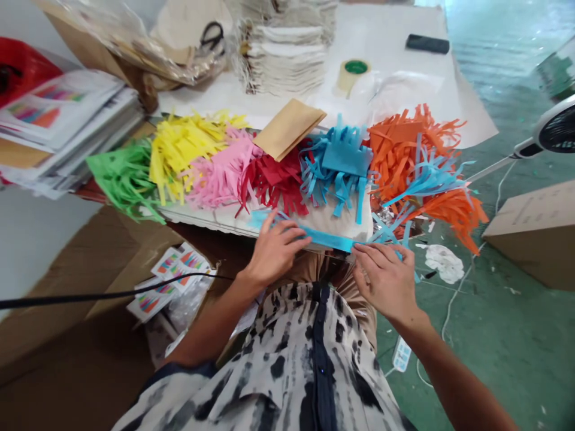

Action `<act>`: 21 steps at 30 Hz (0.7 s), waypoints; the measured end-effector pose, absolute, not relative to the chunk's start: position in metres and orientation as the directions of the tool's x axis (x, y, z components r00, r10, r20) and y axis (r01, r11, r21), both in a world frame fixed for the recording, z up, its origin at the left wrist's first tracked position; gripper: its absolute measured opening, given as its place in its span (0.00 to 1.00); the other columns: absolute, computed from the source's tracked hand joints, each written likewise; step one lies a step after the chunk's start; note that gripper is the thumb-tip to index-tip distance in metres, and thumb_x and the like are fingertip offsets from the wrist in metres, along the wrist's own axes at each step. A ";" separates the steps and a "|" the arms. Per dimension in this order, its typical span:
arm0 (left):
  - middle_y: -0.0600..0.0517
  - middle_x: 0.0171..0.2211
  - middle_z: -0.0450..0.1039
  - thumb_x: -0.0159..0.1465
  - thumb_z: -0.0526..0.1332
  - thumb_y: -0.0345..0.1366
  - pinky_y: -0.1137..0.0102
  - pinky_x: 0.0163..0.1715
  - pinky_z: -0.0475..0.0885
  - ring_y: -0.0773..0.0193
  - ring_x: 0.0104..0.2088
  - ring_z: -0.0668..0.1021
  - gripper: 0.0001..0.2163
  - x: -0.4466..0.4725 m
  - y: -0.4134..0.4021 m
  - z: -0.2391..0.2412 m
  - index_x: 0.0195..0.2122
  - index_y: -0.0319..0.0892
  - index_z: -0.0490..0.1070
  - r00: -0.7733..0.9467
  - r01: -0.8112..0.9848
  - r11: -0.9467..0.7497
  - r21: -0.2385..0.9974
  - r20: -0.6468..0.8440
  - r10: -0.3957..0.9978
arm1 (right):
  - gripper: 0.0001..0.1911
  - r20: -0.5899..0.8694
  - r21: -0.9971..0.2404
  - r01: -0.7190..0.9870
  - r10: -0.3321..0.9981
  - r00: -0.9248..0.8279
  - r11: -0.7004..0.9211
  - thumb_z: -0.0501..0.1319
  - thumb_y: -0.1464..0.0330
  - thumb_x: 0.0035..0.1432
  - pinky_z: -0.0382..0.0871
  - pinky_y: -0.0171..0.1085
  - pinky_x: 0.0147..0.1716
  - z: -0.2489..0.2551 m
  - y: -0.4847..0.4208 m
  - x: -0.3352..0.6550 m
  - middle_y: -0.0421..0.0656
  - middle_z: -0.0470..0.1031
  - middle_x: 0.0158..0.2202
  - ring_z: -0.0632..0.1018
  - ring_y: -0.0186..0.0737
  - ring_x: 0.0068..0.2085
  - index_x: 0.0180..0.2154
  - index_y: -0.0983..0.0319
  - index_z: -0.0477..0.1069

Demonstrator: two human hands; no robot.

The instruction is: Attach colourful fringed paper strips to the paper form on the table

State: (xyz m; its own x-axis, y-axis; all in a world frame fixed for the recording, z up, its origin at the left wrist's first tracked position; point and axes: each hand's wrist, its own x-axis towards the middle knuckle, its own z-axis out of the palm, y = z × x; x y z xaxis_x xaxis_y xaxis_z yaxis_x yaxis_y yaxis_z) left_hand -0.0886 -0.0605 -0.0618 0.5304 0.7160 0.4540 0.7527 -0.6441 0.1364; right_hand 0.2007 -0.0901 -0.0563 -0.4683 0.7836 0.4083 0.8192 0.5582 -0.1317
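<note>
A bright blue strip of fringed paper [330, 239] stretches along the table's front edge between my hands. My left hand [277, 246] has its fingers bent over the strip's left part, holding it at the edge. At the other end, my right hand [387, 278] grips the strip, its thumb partly hidden, with blue fringe showing beyond the fingers. Just behind lie fringed paper bundles in green [123, 176], yellow [186, 146], pink [227, 167], red [278, 179], blue [345, 155] and orange [395, 149].
A folded brown paper piece [287, 129] rests on the bundles. Farther back are a tape roll [354, 75], a black object [427, 43], scissors [212, 37] and stacked white bundles [287, 57]. Printed sheets [76, 126] stand left; a fan [559, 129] and carton [534, 233] stand right.
</note>
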 end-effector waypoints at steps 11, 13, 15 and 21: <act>0.48 0.47 0.83 0.74 0.57 0.30 0.63 0.52 0.76 0.60 0.49 0.80 0.13 -0.041 -0.052 -0.056 0.51 0.46 0.80 0.605 0.606 -0.743 0.285 0.442 0.663 | 0.12 0.303 -0.132 0.811 0.802 -0.515 0.570 0.62 0.69 0.70 0.53 0.52 0.59 -0.047 -0.076 0.207 0.41 0.85 0.48 0.79 0.45 0.51 0.51 0.55 0.79; 0.47 0.46 0.83 0.75 0.56 0.32 0.64 0.50 0.77 0.60 0.47 0.80 0.12 -0.033 -0.046 -0.061 0.51 0.43 0.79 0.624 0.602 -0.743 0.293 0.407 0.667 | 0.11 0.298 -0.103 0.798 0.783 -0.545 0.594 0.62 0.68 0.71 0.53 0.52 0.59 -0.046 -0.073 0.210 0.40 0.85 0.47 0.79 0.45 0.52 0.51 0.55 0.79; 0.47 0.46 0.82 0.75 0.57 0.33 0.64 0.49 0.76 0.60 0.47 0.80 0.11 -0.033 -0.042 -0.064 0.50 0.42 0.79 0.638 0.609 -0.744 0.276 0.386 0.666 | 0.10 0.302 -0.078 0.784 0.764 -0.570 0.616 0.62 0.67 0.72 0.54 0.51 0.59 -0.045 -0.070 0.212 0.40 0.85 0.48 0.79 0.45 0.53 0.51 0.56 0.79; 0.48 0.44 0.82 0.75 0.57 0.30 0.67 0.45 0.75 0.61 0.44 0.78 0.10 -0.039 -0.033 -0.062 0.50 0.42 0.78 0.653 0.597 -0.756 0.269 0.385 0.653 | 0.07 0.372 -0.025 0.765 0.716 -0.591 0.644 0.64 0.66 0.71 0.55 0.50 0.58 -0.047 -0.065 0.215 0.39 0.86 0.45 0.79 0.45 0.52 0.48 0.57 0.80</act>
State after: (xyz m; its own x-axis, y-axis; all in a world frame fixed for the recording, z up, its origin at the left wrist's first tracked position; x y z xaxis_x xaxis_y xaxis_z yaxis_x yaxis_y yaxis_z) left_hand -0.0388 -0.0330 -0.0618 0.6526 0.6528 0.3847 0.5973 -0.7556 0.2689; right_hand 0.2152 -0.0646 -0.0469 -0.5907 0.7162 0.3717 0.7648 0.6437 -0.0247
